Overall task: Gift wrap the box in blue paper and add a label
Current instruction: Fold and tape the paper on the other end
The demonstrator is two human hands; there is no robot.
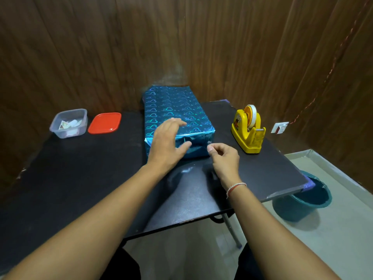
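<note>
The box (175, 110), covered in shiny blue paper with a heart pattern, lies lengthwise on the black table (70, 178), its near end folded shut. My left hand (167, 144) hovers over the box's near left corner with fingers spread and relaxed. My right hand (224, 158) is just right of the near end, thumb and forefinger pinched together by the box's lower right corner; whether a piece of tape sits between them is too small to tell.
A yellow tape dispenser (248, 132) stands right of the box. At the far left sit a clear plastic tub (69, 123) with small papers inside and its red lid (105, 123). A teal bucket (302, 199) stands on the floor beyond the table's right edge.
</note>
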